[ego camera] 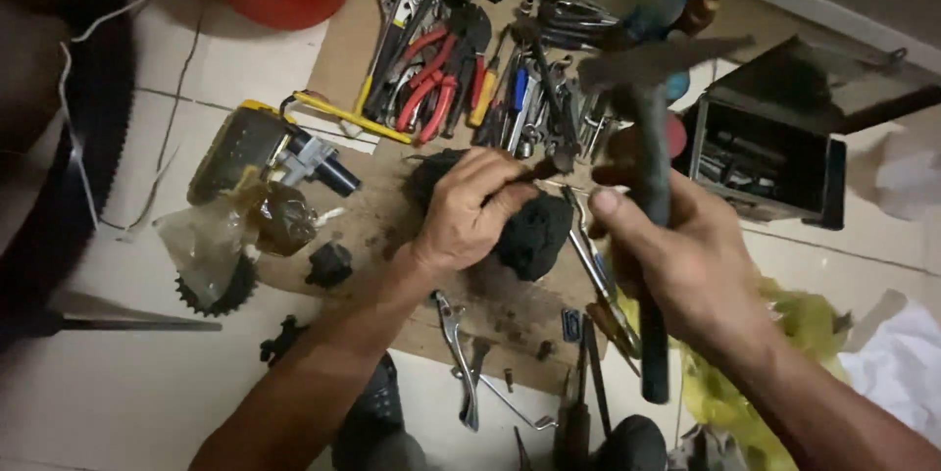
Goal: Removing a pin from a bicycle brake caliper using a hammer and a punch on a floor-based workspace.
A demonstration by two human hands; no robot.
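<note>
Over the cardboard, left hand (470,211) clamping greasy black part (534,231), right hand (686,255) fisted round hammer (649,138).

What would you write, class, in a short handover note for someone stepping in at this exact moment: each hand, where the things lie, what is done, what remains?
Left hand: pressed on a black greasy part on the cardboard sheet, pinching a thin metal tool against it.
Right hand: closed on a hammer, head raised over that tool.
Around: pliers and wrenches at the far end, open toolbox on the right, sprocket on the left.
Done: part held steady, tool placed.
Left: whether any blow has landed cannot be told.
</note>
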